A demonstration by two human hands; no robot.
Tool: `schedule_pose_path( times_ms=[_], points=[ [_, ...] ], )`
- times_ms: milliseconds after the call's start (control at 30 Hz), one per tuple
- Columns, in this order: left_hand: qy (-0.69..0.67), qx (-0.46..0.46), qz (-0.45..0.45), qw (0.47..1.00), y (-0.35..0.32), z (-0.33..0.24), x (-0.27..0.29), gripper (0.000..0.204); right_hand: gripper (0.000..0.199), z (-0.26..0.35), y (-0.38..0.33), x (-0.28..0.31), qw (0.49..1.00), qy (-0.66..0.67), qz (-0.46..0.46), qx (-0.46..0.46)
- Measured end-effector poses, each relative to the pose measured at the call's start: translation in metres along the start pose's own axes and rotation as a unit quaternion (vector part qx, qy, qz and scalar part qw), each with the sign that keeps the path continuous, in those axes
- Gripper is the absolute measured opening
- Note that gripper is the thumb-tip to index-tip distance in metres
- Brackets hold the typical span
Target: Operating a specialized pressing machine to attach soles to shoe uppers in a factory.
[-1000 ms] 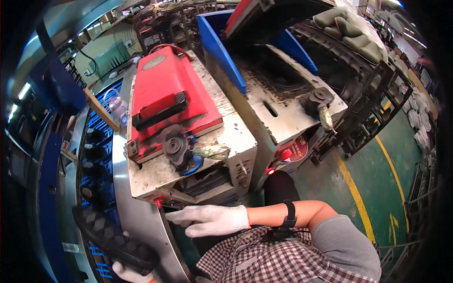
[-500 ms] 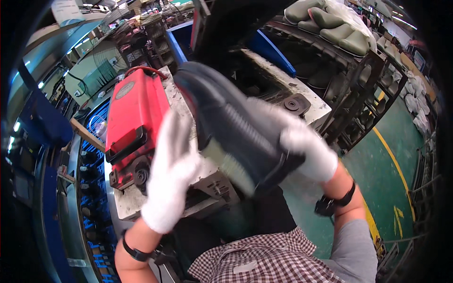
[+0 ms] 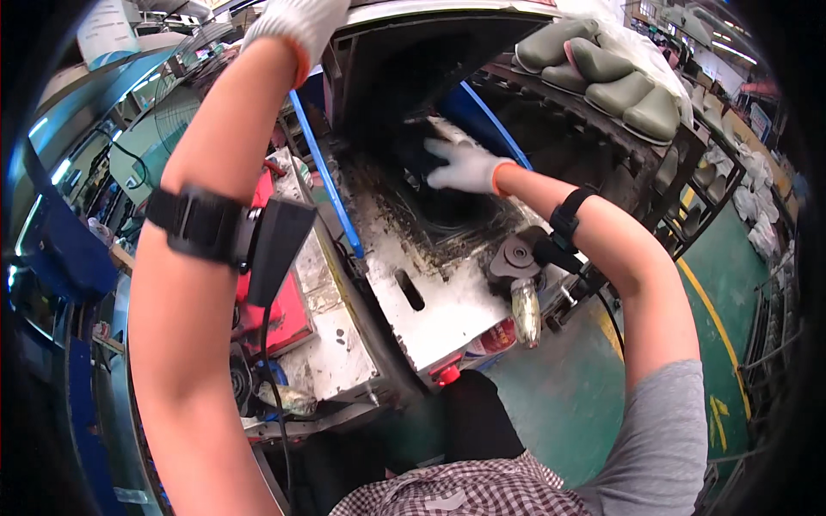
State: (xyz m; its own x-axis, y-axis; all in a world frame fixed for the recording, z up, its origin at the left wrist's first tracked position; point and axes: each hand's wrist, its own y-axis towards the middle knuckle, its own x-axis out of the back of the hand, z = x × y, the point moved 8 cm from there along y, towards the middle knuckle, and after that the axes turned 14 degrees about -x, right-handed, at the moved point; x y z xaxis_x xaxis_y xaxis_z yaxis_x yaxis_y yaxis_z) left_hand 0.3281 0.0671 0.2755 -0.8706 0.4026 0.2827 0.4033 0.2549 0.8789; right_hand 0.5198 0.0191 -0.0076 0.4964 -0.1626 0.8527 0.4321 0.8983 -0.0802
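My left hand (image 3: 297, 30), in a white knitted glove, is raised at the upper edge of the view, beside the pale top edge of a dark raised lid (image 3: 387, 69). Its fingers are mostly cut off, so I cannot tell whether they grip the lid. My gloved right hand (image 3: 465, 165) reaches under the lid with fingers apart, over a dark mass in the machine's blackened opening. Deep shadow hides whether that mass is the shoe. The machine's white worktop (image 3: 439, 314) has a dark slot and grimy stains.
Blue side panels (image 3: 323, 172) flank the opening. A round dark knob (image 3: 518, 252) with a taped handle (image 3: 526, 314) sits at the worktop's right corner. A red machine cover (image 3: 288, 318) lies left, behind my left arm. Olive-green boots (image 3: 650, 112) fill a rack at the right.
The dark shoe that was between my hands is no longer in them. My left hand has risen to the lid's top, and my right hand has moved forward into the opening.
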Motion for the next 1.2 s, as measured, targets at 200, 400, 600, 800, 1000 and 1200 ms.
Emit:
schedule_pose_path(
  times_ms=[200, 400, 600, 800, 1000, 1200],
  points=[
    [0.225, 0.124, 0.098, 0.961, -0.003, -0.018, 0.000, 0.024, 0.103, -0.004, -0.005, -0.012, 0.985, -0.055, 0.127, -0.100],
    [0.326, -0.062, 0.183, 0.925, 0.010, 0.022, -0.020, 0.030, 0.100, -0.013, -0.008, -0.010, 0.982, -0.155, 0.065, -0.082],
    [0.128, 0.041, 0.016, 0.991, -0.093, 0.008, -0.033, 0.049, 0.071, 0.027, -0.151, 0.015, 0.983, -0.128, -0.076, 0.109],
    [0.161, 0.113, 0.032, 0.980, -0.211, 0.007, -0.079, 0.054, 0.052, 0.020, -0.274, -0.020, 0.948, -0.104, -0.219, 0.207],
    [0.302, 0.009, 0.039, 0.953, -0.291, 0.021, -0.095, 0.057, 0.038, 0.024, -0.299, -0.043, 0.951, -0.120, -0.217, 0.186],
    [0.256, 0.095, 0.096, 0.957, -0.305, 0.026, -0.101, 0.055, 0.035, -0.004, -0.307, -0.033, 0.936, -0.114, -0.272, 0.195]
  ],
)
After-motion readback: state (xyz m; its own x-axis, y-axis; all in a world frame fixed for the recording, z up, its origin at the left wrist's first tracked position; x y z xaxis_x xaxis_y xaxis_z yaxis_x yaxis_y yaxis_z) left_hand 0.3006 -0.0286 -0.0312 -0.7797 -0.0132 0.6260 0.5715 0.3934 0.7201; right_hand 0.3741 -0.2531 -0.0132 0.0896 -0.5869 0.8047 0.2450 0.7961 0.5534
